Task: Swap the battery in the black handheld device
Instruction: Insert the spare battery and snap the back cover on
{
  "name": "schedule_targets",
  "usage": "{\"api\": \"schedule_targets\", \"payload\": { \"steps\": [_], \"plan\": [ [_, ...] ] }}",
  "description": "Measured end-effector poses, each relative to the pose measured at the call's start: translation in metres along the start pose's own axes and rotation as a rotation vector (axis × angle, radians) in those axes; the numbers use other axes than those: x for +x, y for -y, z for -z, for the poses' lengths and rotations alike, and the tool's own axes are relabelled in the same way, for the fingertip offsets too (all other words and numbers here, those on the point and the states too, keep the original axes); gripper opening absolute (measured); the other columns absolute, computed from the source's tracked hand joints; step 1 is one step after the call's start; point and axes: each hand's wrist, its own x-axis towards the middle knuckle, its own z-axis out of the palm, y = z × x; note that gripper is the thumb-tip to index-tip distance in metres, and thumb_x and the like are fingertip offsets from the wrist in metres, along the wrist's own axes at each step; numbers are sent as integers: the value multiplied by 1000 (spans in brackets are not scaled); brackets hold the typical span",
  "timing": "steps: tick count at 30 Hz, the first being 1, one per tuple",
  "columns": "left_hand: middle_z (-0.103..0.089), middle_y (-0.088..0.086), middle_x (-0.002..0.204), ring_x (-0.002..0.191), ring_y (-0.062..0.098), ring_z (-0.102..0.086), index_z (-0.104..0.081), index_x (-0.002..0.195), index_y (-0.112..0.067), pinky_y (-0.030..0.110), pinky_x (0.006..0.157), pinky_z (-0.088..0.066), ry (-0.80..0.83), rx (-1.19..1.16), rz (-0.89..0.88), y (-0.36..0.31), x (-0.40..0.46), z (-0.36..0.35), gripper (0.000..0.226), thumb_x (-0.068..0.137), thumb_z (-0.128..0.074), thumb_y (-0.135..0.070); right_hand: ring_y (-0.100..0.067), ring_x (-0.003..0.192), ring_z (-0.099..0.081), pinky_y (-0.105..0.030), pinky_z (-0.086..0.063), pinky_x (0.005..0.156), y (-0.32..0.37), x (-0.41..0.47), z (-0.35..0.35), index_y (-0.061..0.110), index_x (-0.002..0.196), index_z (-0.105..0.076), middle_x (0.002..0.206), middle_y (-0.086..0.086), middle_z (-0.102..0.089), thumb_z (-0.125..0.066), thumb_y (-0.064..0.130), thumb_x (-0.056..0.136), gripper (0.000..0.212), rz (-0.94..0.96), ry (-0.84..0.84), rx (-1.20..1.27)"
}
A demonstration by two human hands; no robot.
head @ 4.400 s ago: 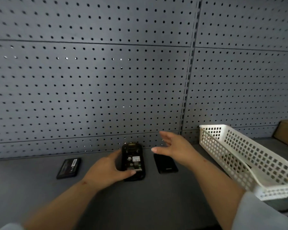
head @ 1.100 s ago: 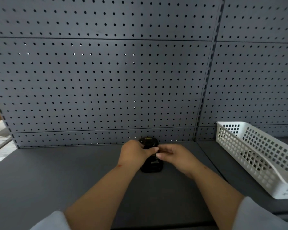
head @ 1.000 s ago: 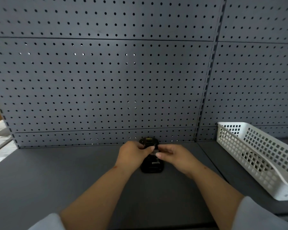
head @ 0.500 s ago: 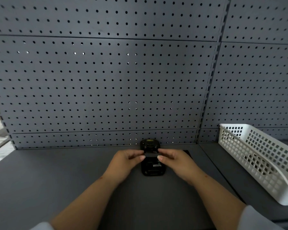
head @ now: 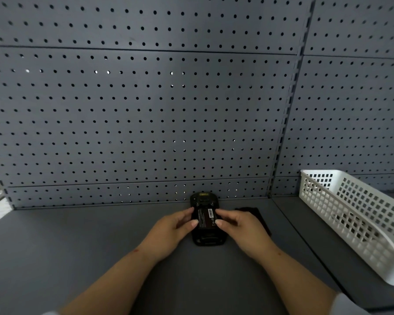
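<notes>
Near the shelf's back edge, left hand (head: 168, 233) and right hand (head: 241, 230) pinch the flat black labelled battery (head: 205, 218) into the black handheld device (head: 205, 220), its flat black cover (head: 251, 212) still off beside it.

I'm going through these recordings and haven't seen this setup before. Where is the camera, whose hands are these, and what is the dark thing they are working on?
The single picture comes from a camera worn on a person's head, looking forward and down. The left hand and right hand are bare. Between them a black handheld device lies back-up on a grey shelf against a pegboard wall. A labelled battery sits in its open back, fingertips of both hands at its edges. A flat black piece, possibly the cover, shows behind the right hand. A white basket stands to the right.
</notes>
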Motion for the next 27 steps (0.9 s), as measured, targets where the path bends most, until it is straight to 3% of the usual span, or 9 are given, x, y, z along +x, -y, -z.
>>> {"api": "schedule_targets", "payload": {
  "steps": [7, 12, 15, 19, 23, 27],
  "plan": [
    [-50, -2, 139, 123, 0, -43, -41, 136, -21, 15, 103, -30, 14, 63, -31, 6, 2, -1, 58, 83, -64, -25, 0, 112, -48, 7, -38, 74, -3, 0, 4, 13, 133, -46, 136, -4, -53, -63, 10, 84, 52, -25, 100, 168],
    [-50, -3, 139, 126, 3, -45, -43, 135, -18, 16, 104, -30, 8, 126, -48, 9, 5, -2, 56, 84, -64, -25, -2, 112, -48, 8, -37, 73, -7, 3, 4, 12, 134, -44, 137, -8, -51, -64, 7, 83, 55, -30, 100, 183],
    [-49, 0, 140, 128, 5, -44, -40, 138, -18, 19, 107, -30, 13, 116, -40, 10, 5, -2, 59, 84, -63, -24, -5, 121, -47, 4, -35, 81, -7, 4, 1, 12, 134, -45, 139, -7, -51, -64, 11, 83, 54, -21, 65, 136],
    [-49, 1, 141, 128, 6, -44, -38, 138, -19, 17, 106, -30, 7, 133, -43, 11, 5, -4, 59, 85, -62, -25, -4, 119, -47, 11, -33, 70, -8, 4, -1, 13, 133, -47, 137, -6, -53, -64, 15, 84, 52, -4, 49, 89],
    [-50, 2, 140, 128, 6, -44, -37, 138, -21, 16, 104, -30, -2, 113, -29, 11, 5, -5, 61, 84, -64, -25, -1, 111, -49, 5, -36, 74, -8, 4, -3, 15, 128, -52, 129, -2, -58, -67, 12, 81, 49, -14, 14, 162],
    [-52, 4, 137, 127, 7, -47, -40, 137, -23, 15, 102, -31, -12, 96, -12, 11, 5, -6, 61, 82, -67, -23, 8, 97, -51, 8, -38, 71, -7, 4, -4, 17, 116, -58, 110, 8, -57, -68, 8, 80, 38, -6, 2, 201]
  ]
}}
